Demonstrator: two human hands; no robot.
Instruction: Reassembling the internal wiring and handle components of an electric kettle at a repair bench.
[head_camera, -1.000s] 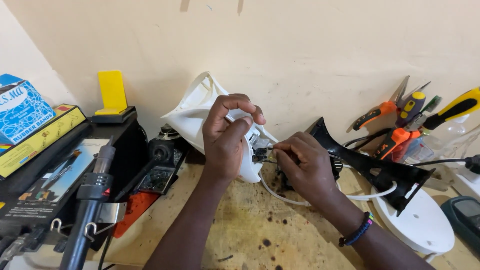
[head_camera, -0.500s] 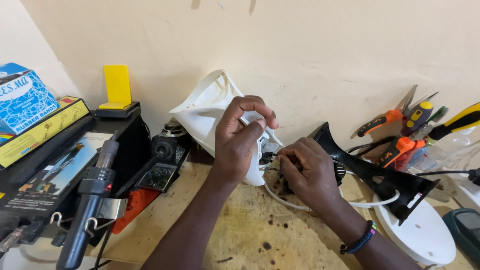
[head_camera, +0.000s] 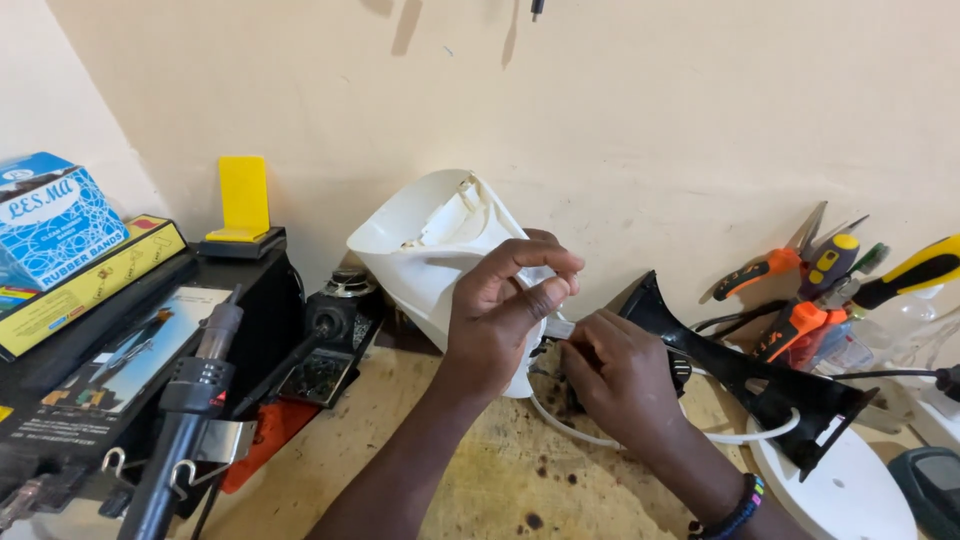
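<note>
Against beige wall, left hand (head_camera: 500, 320) grips white casing (head_camera: 430, 250).

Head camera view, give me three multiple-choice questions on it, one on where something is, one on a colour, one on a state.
1. Where is the yellow stand?
A. On the black box at the left
B. On the white disc
C. In the right hand

2. What colour is the shell under the left hand?
A. Red
B. White
C. Green

3. What is the left hand doing?
A. Lying flat on the bench
B. Gripping the shell
C. Holding the heat gun

Answers:
1 A, the stand sits on top of the black box by the wall.
2 B, the shell is plain white.
3 B, its fingers curl over the shell's edge, while the right hand works at the wiring just below.
</note>
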